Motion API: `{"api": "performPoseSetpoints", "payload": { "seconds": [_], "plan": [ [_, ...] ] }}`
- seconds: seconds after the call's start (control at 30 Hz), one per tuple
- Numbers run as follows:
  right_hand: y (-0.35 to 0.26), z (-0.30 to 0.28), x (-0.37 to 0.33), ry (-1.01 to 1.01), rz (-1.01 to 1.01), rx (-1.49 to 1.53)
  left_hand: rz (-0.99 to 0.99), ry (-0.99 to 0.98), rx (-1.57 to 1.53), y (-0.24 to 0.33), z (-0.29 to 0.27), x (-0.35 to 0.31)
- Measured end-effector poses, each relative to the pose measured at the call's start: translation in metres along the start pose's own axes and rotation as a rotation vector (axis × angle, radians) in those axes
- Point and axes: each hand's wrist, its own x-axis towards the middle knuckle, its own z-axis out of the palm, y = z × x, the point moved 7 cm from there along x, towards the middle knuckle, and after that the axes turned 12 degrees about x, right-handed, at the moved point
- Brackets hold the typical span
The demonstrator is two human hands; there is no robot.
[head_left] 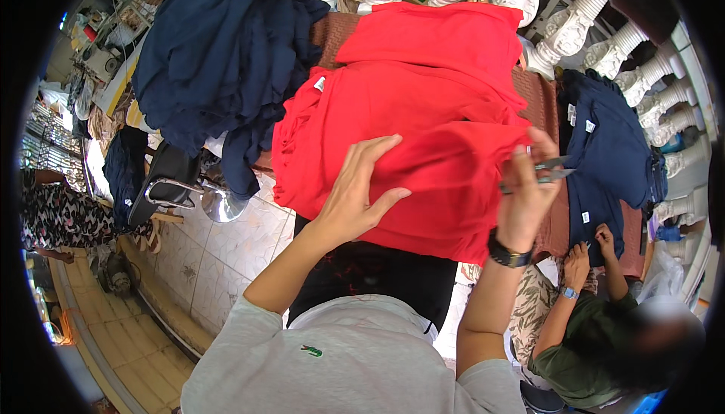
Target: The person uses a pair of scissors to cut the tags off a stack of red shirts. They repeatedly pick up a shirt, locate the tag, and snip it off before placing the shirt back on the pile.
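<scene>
A red garment (408, 112) lies spread across the table before me, its near edge hanging toward my lap. Over its front middle my left hand (351, 195) is open, thumb and fingers apart, with nothing in it. My right hand (525, 206) is at the garment's right edge, closed around small metal thread snips (557, 169) whose blades point right. Those fingertips meet the red cloth, but whether they pinch it I cannot tell. Behind it lies more red cloth (438, 32), flatter and folded.
A tall heap of navy garments (226, 51) stands at the left, beside a black chair (166, 180). Navy garments (612, 142) lie at the right, where a co-worker's hands (578, 263) handle one. White ornate columns (563, 36) line the back. Another person (64, 217) is far left.
</scene>
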Motion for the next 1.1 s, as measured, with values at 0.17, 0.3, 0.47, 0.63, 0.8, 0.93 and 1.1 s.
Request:
{"api": "performPoseSetpoints", "payload": {
  "seconds": [0.17, 0.3, 0.47, 0.63, 0.8, 0.93, 1.1],
  "plan": [
    [-0.011, -0.065, 0.045, 0.035, -0.166, -0.335, -0.087, -0.029, 0.156, -0.023, -0.035, -0.023],
    [0.001, -0.073, 0.043, 0.002, -0.272, -0.949, -0.259, 0.015, 0.130, -0.065, -0.061, -0.048],
    [0.019, -0.019, -0.021, -0.149, 0.090, -0.540, -0.237, -0.025, 0.134, -0.056, -0.066, -0.051],
    [0.041, 0.047, -0.080, -0.510, 0.137, -0.625, -0.103, -0.046, 0.116, -0.033, -0.053, -0.044],
    [0.045, 0.060, -0.088, -0.439, 0.054, -0.621, -0.214, -0.056, 0.056, -0.018, -0.045, -0.021],
    [0.062, 0.067, -0.099, -0.455, 0.162, -0.688, -0.262, -0.206, 0.143, -0.032, -0.024, -0.014],
    [0.081, 0.062, -0.113, -0.508, 0.275, -0.752, -0.288, -0.104, 0.048, -0.046, -0.014, -0.026]
  ]
}}
